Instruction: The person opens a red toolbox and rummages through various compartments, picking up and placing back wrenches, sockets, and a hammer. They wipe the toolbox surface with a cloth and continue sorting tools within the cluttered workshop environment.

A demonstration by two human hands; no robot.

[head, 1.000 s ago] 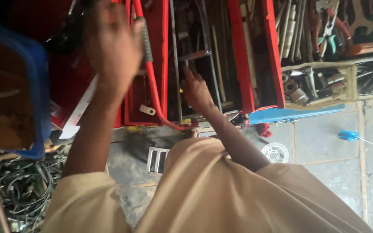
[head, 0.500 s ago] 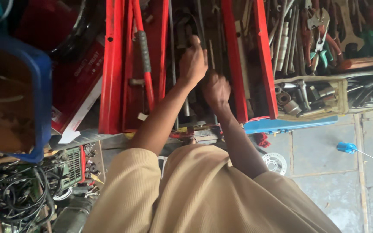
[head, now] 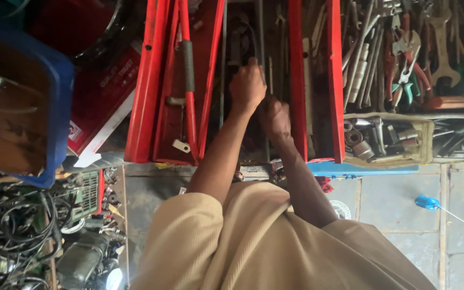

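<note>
Both hands are down in the middle well of the red toolbox (head: 318, 80), which stands folded open with its trays spread to either side. The left hand (head: 247, 86) is curled in a loose fist over the long metal tools (head: 261, 48) lying lengthwise in that well; whether it actually clasps 1 of them I cannot tell. The right hand (head: 276, 117) sits just beside it, nearer the person, knuckles up and fingers tucked into the clutter, its grip hidden too.

The left tray holds a red bar with a black grip (head: 188, 64). To the right, an open pile of pliers and spanners (head: 404, 59) lies above a shallow tan tray (head: 424, 140) packed with sockets. A blue bin (head: 60, 107) stands at the far left, with a tangle of black cables (head: 22, 225) below it.

The floor is grey tile, and a blue screwdriver (head: 428, 203) lies on it, well apart from the hands.
</note>
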